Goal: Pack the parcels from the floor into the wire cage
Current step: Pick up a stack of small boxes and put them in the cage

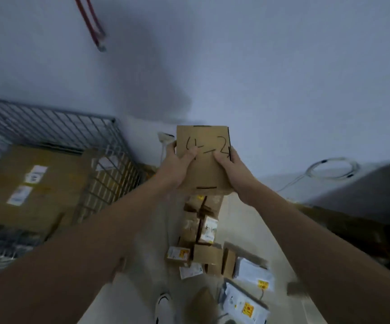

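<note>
A plain white wall (271, 66) is seen filling the upper half of the view, dimly and evenly lit, with a soft grey shadow (147, 73) cast across its middle. Two red pipes (90, 19) are fixed to the wall at the upper left and end in a metal fitting. A coil of white cable (332, 168) is hung low on the wall at the right, one strand trailing down toward the pale floor (128, 293). A grey bulky object (364, 190), blurred, is seen at the right edge.
</note>
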### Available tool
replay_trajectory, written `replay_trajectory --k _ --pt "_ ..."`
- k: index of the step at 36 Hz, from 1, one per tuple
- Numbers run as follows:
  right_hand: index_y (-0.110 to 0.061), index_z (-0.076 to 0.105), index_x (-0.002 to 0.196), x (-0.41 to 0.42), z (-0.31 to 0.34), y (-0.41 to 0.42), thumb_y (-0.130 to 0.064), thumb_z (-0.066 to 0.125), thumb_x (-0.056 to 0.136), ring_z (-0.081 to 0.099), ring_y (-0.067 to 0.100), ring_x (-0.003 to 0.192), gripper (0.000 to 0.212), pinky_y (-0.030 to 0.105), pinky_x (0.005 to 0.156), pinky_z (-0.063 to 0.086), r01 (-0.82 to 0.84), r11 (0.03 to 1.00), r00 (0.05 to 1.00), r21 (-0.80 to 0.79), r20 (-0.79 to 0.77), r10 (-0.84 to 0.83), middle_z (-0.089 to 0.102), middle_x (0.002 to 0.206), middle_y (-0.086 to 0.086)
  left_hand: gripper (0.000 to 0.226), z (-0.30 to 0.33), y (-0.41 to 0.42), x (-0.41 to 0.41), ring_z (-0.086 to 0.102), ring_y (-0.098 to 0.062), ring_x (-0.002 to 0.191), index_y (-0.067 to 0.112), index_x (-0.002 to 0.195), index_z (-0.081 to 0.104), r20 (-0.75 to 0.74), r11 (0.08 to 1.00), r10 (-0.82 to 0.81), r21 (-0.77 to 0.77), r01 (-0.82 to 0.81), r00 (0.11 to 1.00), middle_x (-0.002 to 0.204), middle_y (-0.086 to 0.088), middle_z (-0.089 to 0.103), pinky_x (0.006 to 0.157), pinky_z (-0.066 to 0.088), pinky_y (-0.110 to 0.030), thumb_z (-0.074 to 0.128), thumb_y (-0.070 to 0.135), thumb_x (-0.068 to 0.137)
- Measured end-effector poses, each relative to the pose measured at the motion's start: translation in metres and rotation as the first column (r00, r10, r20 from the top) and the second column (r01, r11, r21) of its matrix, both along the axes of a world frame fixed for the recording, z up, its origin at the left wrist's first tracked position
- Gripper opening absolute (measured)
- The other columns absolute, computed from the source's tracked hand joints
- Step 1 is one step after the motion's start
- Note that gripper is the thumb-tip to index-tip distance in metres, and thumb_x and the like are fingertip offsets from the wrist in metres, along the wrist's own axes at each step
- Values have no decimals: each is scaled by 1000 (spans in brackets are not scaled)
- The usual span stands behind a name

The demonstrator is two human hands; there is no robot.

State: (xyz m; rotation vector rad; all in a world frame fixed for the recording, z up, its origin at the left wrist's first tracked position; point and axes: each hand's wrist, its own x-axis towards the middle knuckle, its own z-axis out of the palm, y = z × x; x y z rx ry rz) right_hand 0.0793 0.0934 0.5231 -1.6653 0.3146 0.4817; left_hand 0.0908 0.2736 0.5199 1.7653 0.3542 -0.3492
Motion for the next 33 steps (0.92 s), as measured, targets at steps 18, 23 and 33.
replay_trajectory --k 18,23,33 --pt "-40 47 139 -75 314 183 -51 65 94 70 23 107 50 45 90 61 -485 865 848 130 310 429 67 126 -3 69 338 178 -167 68 -21 96 23 145 29 288 913 314 170 -371 905 121 -2 59 79 61 -41 55 64 96" --pt "-33 47 141 -114 337 235 -43 74 88 69 24 109 60 42 86 62 -570 796 808 204 318 497 67 126 1 71 369 218 -235 69 -17 92 22 147 28 282 888 335 225 -402 899 110 5 61 62 56 -29 53 66 96" --pt "-33 51 139 -162 338 370 -49 72 89 72 24 105 56 46 87 62 -624 763 766 172 327 553 70 123 1 76 368 339 -298 68 -18 95 21 150 27 274 856 424 191 -481 863 116 2 61 71 60 -34 54 66 95"
